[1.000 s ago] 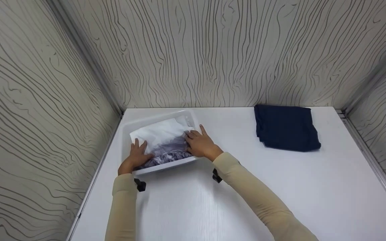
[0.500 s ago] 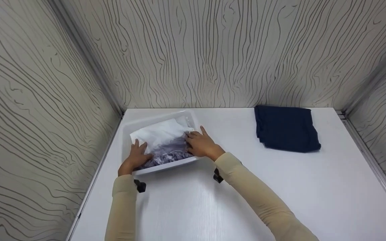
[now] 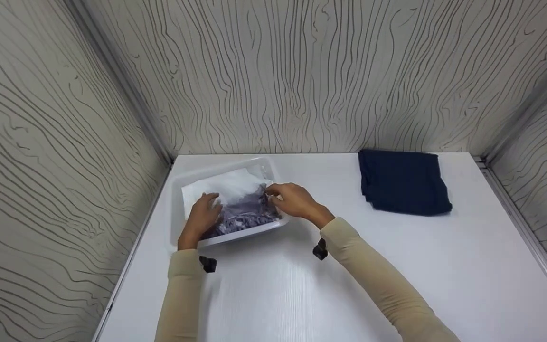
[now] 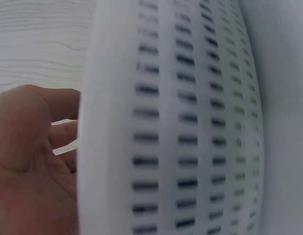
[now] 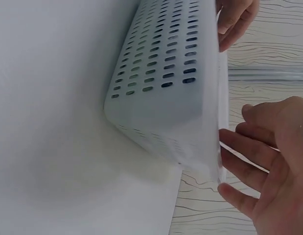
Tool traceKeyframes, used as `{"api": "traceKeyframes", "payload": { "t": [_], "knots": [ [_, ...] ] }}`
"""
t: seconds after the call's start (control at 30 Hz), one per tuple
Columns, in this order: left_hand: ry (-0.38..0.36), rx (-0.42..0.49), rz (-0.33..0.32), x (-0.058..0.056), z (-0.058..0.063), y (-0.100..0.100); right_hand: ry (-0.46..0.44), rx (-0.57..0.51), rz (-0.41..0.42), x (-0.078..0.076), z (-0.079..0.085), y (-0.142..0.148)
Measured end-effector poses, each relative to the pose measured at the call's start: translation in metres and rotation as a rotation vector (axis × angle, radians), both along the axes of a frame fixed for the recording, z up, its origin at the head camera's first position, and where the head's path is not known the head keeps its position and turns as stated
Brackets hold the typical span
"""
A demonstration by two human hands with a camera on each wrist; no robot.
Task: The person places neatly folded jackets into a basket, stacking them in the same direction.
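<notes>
A white perforated plastic basket [image 3: 235, 236] stands at an angle at the table's back left. In it lies a cloth, white at the far side [image 3: 223, 184] and greyish purple with a crumpled pattern nearer me [image 3: 247, 211]; whether it is one piece I cannot tell. Over the basket's left part is my left hand [image 3: 202, 216], fingers loosely bent, nothing seen in its grasp. My right hand [image 3: 297, 199] is at the right rim, its relaxed, spread fingers beside the rim in the right wrist view. The basket's slotted wall [image 4: 166, 117] hides the left fingertips in the left wrist view.
A folded navy cloth [image 3: 404, 183] lies at the back right of the white table [image 3: 273, 294]. Wood-grain panels [image 3: 273, 76] enclose the table at the back and both sides. Small black devices [image 3: 321, 249] sit under both wrists.
Both hands have lifted from the cloth they were pressing flat. The left shifted right with its fingers bending; the right drew back towards the right rim. The basket stays in place.
</notes>
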State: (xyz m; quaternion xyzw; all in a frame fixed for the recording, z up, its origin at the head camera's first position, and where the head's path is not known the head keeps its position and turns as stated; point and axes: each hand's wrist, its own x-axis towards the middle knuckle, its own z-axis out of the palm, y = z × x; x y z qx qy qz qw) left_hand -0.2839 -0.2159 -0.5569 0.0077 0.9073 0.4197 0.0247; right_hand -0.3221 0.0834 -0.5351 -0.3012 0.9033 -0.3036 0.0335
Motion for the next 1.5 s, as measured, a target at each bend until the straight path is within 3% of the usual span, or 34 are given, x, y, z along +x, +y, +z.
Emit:
{"api": "traceKeyframes", "payload": {
  "t": [0.33, 0.6, 1.07, 1.27, 1.5],
  "knots": [
    [0.164, 0.255, -0.04, -0.002, 0.008, 0.047, -0.074, -0.179, -0.038, 0.007, 0.003, 0.05],
    [0.242, 0.322, -0.051, -0.006, 0.018, 0.095, -0.069, -0.224, -0.111, 0.016, 0.002, 0.098],
    [0.259, 0.389, -0.202, -0.01, 0.026, 0.186, -0.093, -0.301, -0.306, 0.026, 0.007, 0.178],
    [0.221, 0.384, -0.237, -0.011, 0.027, 0.219, -0.073, -0.301, -0.377, 0.03, 0.004, 0.213],
    [0.164, 0.387, -0.268, -0.02, 0.024, 0.249, -0.014, -0.285, -0.452, 0.032, 0.0, 0.248]
  ]
}}
